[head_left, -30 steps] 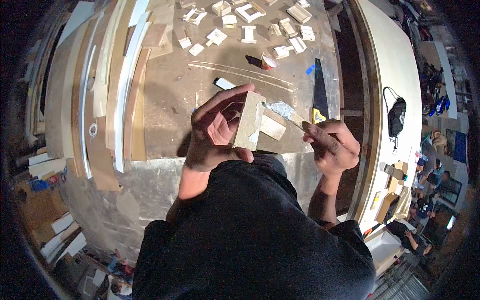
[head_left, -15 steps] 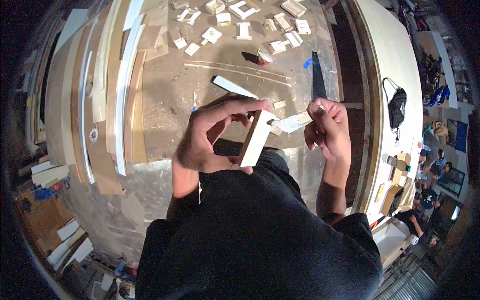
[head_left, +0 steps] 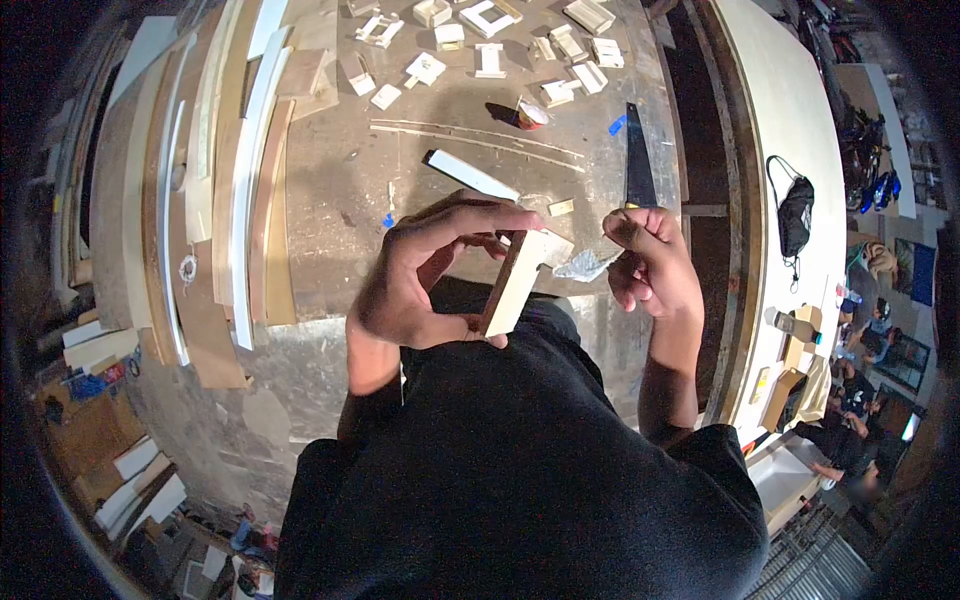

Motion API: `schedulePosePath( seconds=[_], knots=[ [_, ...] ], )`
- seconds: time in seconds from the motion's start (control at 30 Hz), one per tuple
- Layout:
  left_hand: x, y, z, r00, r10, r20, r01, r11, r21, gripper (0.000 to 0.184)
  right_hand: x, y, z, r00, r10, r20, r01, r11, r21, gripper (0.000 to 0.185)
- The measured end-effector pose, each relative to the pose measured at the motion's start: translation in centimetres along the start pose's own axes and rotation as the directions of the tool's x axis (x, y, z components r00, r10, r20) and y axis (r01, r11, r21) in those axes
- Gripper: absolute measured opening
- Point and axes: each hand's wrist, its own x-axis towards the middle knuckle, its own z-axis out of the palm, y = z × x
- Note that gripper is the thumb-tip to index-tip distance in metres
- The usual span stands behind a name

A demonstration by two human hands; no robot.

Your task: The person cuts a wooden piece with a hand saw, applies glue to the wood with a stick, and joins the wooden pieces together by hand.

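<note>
My left hand (head_left: pixel 425 270) is closed on a pale wooden block (head_left: pixel 513 285), fingertips on its top end and thumb at its bottom end. The block is held tilted above the near edge of the workbench. My right hand (head_left: pixel 655 262) pinches a thin applicator (head_left: pixel 585 265) smeared with whitish paste. Its coated end points left, close to the block's right side. Behind the hands lies a white strip (head_left: pixel 472 175) with a dark end, and a small wood piece (head_left: pixel 561 208) rests right of it. A saw (head_left: pixel 638 160) with a dark blade lies beyond my right hand.
Several small wooden assemblies (head_left: pixel 489 60) sit at the back of the bench (head_left: pixel 330 220). A small cup (head_left: pixel 530 116) stands nearer. Long boards (head_left: pixel 262 180) lie at left. At right, a pale board (head_left: pixel 790 120) bears a black pouch (head_left: pixel 795 220). People are at the far right.
My left hand has turned the block so that its narrower side shows. The applicator moved from the block's face to its right, and my right hand shifted slightly.
</note>
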Motion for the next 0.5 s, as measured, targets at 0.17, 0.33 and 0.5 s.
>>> schedulePosePath(
  seconds=[0.17, 0.33, 0.5],
  knots=[
    [0.1, -0.1, -0.4, 0.999, 0.016, 0.047, -0.019, 0.998, 0.059, 0.094, -0.5, -0.1, -0.3, 0.999, 0.008, 0.051, -0.013, 0.994, 0.106, 0.029],
    [0.1, -0.4, 0.2, 0.998, 0.052, 0.033, -0.052, 0.999, 0.0, 0.087, -0.2, 0.4, 0.0, 0.991, -0.136, 0.0, 0.133, 0.97, 0.204, 0.031],
    [0.0, -0.5, 1.0, 0.993, 0.037, -0.114, -0.048, 0.995, -0.092, 0.107, -0.9, 2.0, 2.0, 0.887, -0.43, -0.169, 0.433, 0.901, -0.018, 0.035]
  ],
)
